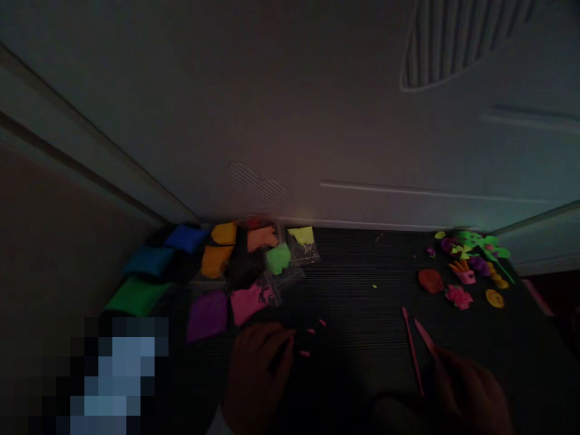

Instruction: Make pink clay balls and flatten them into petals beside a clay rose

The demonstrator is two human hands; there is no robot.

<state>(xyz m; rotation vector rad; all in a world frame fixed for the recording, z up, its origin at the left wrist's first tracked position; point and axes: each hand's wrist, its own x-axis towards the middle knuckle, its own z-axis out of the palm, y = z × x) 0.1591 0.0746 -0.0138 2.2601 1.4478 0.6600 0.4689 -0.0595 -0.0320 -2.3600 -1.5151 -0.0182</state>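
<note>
In dim light, my left hand (pixel 259 371) is closed, thumb and forefinger pinched at a small pink bit of clay (pixel 291 336). Just right of its fingertips, several small pink clay pieces (pixel 310 331) lie on the dark tabletop. My right hand (pixel 473 386) has its fingers closed around the handle end of a pink plastic clay knife (pixel 425 336), whose blade points up and left. A second pink modelling tool (pixel 412 350), slim and stick-like, lies left of the knife. Shadow hides part of both hands.
Bags of coloured clay, among them pink (pixel 247 307), purple (pixel 207 316) and green (pixel 136 296), spread across the left. Shaped clay pieces, including a pink flower (pixel 459 297), a red lump (pixel 430 281) and a yellow disc (pixel 495 298), sit at right. A pale panel (pixel 344 139) rises behind.
</note>
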